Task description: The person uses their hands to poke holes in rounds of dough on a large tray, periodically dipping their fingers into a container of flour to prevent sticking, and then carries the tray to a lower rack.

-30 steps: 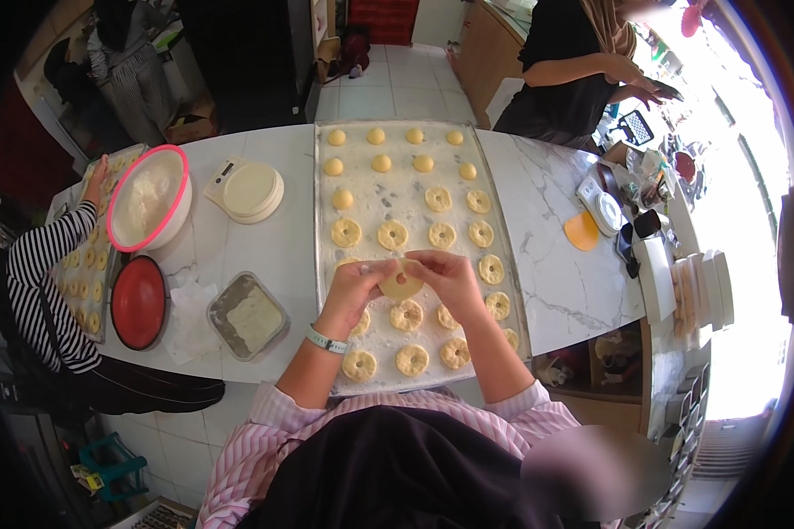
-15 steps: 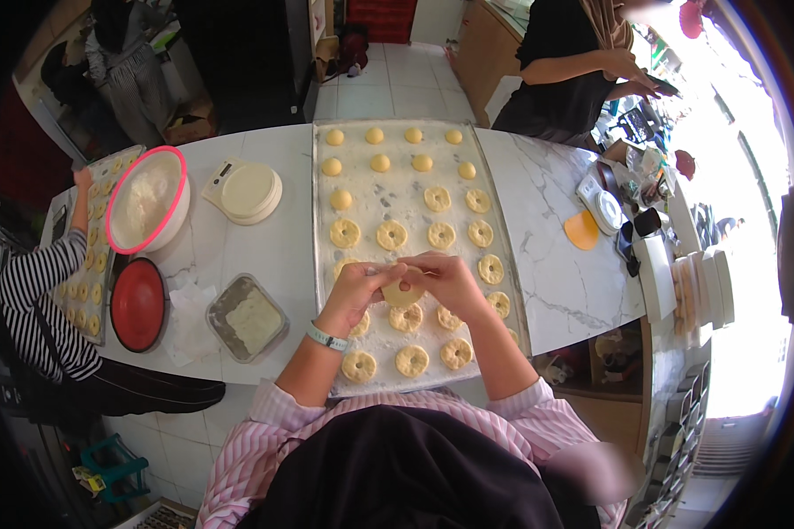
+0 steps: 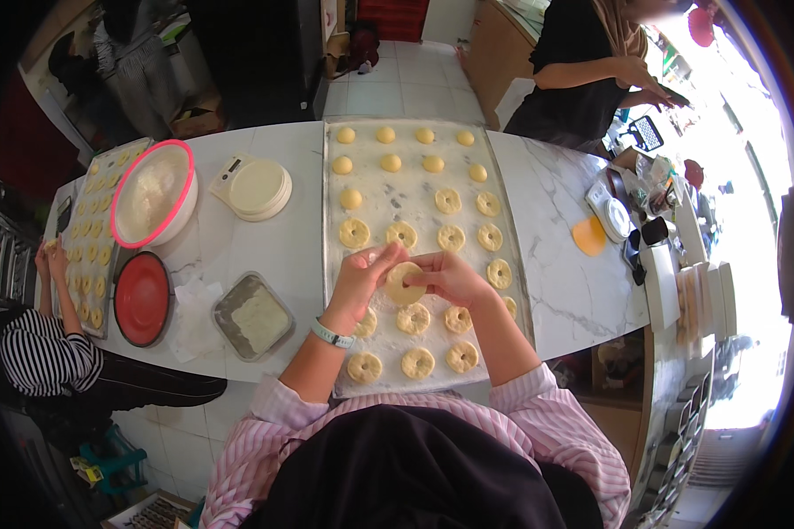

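Observation:
Between my two hands, raised over a large floured tray (image 3: 388, 187), hangs a ring of dough (image 3: 406, 284) with a hole in its middle. My left hand (image 3: 362, 275) pinches its upper left side. My right hand (image 3: 450, 277) grips the right side, its fingertips by the hole. Rows of flattened dough rings (image 3: 417, 362) lie on the tray nearest me and across its middle. Toward the far end sit several round dough balls (image 3: 390, 163), smooth and without holes. My hands hide part of the tray's middle.
Left of the tray are a kitchen scale (image 3: 254, 187), a metal pan of flour (image 3: 254, 319), a pink-rimmed bowl (image 3: 154, 196) and a red basin (image 3: 142, 300). A co-worker in stripes (image 3: 48, 353) handles dough at another tray (image 3: 97, 319). An orange scraper (image 3: 588, 236) lies on the right.
The dough ring has turned to face up more, and my right fingers have come to its hole. The striped co-worker has drawn in and now has both hands over the left tray.

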`<action>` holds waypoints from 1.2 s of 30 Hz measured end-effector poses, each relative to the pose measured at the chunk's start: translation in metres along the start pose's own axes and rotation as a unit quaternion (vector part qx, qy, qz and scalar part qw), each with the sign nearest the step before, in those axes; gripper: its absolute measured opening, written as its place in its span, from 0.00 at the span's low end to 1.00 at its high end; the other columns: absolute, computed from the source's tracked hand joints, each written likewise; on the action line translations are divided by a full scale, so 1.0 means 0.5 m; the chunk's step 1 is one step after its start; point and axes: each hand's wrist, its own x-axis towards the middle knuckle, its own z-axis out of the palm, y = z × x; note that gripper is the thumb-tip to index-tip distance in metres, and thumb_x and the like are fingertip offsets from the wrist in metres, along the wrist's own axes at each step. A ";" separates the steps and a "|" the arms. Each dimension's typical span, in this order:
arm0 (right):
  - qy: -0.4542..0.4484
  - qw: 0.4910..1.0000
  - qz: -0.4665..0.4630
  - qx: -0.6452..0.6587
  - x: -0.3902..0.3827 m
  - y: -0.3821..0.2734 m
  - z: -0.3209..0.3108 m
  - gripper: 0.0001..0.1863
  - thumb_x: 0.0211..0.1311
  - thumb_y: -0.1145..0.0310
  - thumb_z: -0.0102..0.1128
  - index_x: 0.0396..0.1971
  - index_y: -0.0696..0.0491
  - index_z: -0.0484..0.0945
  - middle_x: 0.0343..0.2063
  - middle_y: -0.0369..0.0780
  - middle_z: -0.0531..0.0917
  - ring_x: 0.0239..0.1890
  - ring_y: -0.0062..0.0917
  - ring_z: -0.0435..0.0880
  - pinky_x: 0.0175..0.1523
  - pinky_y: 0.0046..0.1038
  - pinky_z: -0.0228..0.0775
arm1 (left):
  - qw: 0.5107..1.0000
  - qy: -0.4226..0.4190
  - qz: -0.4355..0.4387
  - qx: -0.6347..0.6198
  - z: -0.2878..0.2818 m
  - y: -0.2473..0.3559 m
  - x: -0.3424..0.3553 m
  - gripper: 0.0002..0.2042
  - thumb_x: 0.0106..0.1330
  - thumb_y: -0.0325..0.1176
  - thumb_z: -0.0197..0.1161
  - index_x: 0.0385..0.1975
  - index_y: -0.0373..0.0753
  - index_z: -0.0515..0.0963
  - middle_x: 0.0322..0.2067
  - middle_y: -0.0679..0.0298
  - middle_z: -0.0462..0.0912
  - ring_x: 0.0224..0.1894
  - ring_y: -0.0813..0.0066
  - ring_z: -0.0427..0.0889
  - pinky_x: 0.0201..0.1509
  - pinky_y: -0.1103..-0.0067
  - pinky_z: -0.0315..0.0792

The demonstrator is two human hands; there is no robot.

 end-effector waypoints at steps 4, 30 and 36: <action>0.081 0.985 -0.016 0.151 0.092 -0.002 -0.066 0.20 0.54 0.79 0.58 0.48 0.67 0.70 0.42 0.44 0.78 0.42 0.25 0.79 0.47 0.21 0.74 | 0.988 0.074 0.134 -0.005 -0.030 -0.008 -0.010 0.26 0.66 0.43 0.54 0.53 0.24 0.66 0.54 0.48 0.69 0.59 0.62 0.67 0.64 0.72 0.58; -0.196 0.559 -0.316 -0.741 0.282 0.068 0.496 0.06 0.43 0.71 0.58 0.20 0.57 0.81 0.23 0.42 0.83 0.28 0.33 0.84 0.27 0.30 0.75 | 0.998 -0.016 0.040 0.051 -0.226 -0.152 -0.148 0.14 0.62 0.32 0.59 0.45 0.34 0.72 0.43 0.62 0.76 0.45 0.76 0.73 0.50 0.77 0.69; -0.167 0.641 -0.274 -0.697 0.182 -0.010 0.404 0.14 0.51 0.66 0.56 0.37 0.57 0.76 0.44 0.46 0.77 0.47 0.36 0.76 0.47 0.34 0.69 | 0.987 -0.068 0.058 -0.132 -0.202 -0.119 -0.106 0.18 0.66 0.41 0.51 0.47 0.34 0.71 0.45 0.59 0.76 0.47 0.69 0.75 0.55 0.72 0.66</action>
